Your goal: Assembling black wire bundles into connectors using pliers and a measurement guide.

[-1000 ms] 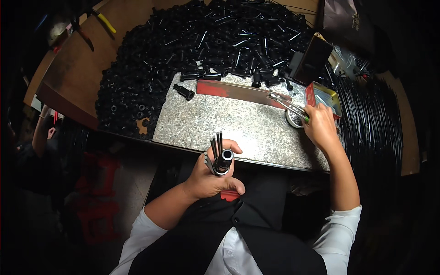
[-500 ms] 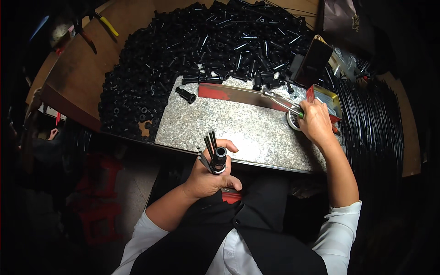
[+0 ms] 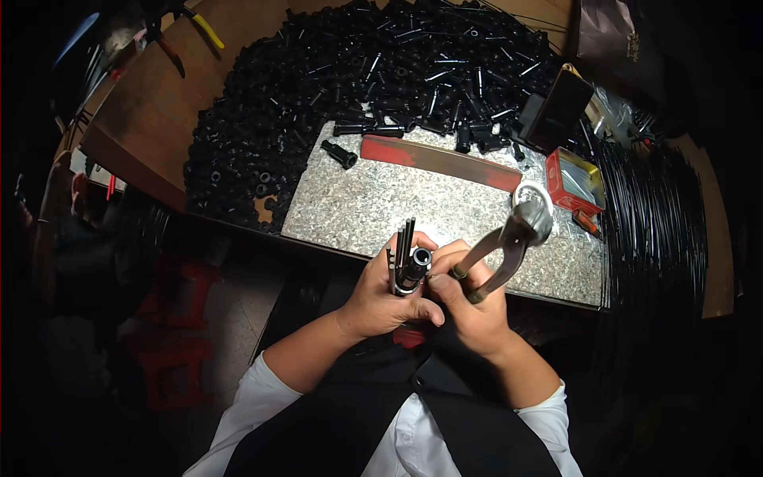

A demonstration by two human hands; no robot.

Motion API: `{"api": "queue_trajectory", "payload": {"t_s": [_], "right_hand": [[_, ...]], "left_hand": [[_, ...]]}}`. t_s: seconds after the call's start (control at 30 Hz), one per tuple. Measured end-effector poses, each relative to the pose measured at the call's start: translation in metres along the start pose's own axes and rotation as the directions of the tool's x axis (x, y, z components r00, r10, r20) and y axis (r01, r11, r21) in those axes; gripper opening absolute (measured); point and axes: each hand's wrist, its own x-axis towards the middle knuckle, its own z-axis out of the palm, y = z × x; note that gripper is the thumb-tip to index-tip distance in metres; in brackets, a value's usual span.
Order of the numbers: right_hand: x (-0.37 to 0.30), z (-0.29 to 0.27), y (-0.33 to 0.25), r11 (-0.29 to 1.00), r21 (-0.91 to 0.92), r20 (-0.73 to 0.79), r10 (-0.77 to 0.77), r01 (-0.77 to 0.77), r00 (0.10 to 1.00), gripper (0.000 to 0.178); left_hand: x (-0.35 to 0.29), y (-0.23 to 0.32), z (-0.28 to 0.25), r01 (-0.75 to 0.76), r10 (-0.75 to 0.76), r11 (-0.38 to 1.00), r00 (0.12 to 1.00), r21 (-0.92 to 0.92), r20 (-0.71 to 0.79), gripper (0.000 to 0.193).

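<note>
My left hand (image 3: pixel 367 304) is closed around a black tubular fitting (image 3: pixel 411 274) and a few thin black rods (image 3: pixel 404 238) that stand up beside it. The fitting's round open end faces up, and a pale ring shows around its lower part. My right hand (image 3: pixel 477 318) grips a pair of metal pincers (image 3: pixel 506 250) by the handles, with the heavy head pointing up and away to the right. Its thumb and fingertips come together right beside the fitting; whether they also pinch something small, I cannot tell. Both hands are just over the worktable's near edge.
A speckled work slab (image 3: pixel 397 199) carries a red-and-brown bar (image 3: pixel 445 163), a white ring (image 3: pixel 531 191) and one loose black fitting (image 3: pixel 339 154). Behind it rises a large heap of black fittings (image 3: pixel 381 71). A red tin (image 3: pixel 563 191), dark phone-like slab (image 3: pixel 563 107) and long black rods (image 3: pixel 656 230) lie right.
My right hand has come from beside the red tin to my left hand, bringing the pincers up off the slab. My left hand still holds the fitting and rods.
</note>
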Motion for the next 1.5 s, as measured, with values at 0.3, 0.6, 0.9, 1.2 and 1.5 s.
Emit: {"api": "queue_trajectory", "payload": {"t_s": [0.3,0.6,0.9,1.2,1.5], "right_hand": [[-0.002,0.013,0.005,0.998,-0.039,-0.006,-0.046,0.046,0.999,0.005],[0.002,0.015,0.011,0.989,-0.085,-0.018,-0.119,0.118,0.993,0.006],[0.003,0.022,0.012,0.993,-0.052,-0.040,-0.111,0.109,0.993,0.012],[0.007,0.007,-0.005,0.970,-0.188,0.062,0.170,-0.156,0.984,0.032],[-0.012,-0.024,-0.041,0.572,-0.792,0.316,0.087,0.213,0.945,0.083]], "left_hand": [[-0.004,0.000,-0.004,-0.046,0.046,0.999,0.999,0.025,-0.006,0.053],[-0.005,-0.002,-0.005,-0.097,0.093,0.991,0.995,-0.087,-0.046,0.058],[-0.003,-0.004,-0.012,-0.021,0.021,0.998,1.000,-0.060,0.008,0.051],[-0.006,0.007,-0.030,0.145,-0.111,0.975,0.975,-0.169,0.195,0.109],[-0.017,-0.009,-0.064,0.019,0.009,0.964,0.994,-0.266,0.105,0.092]]}}
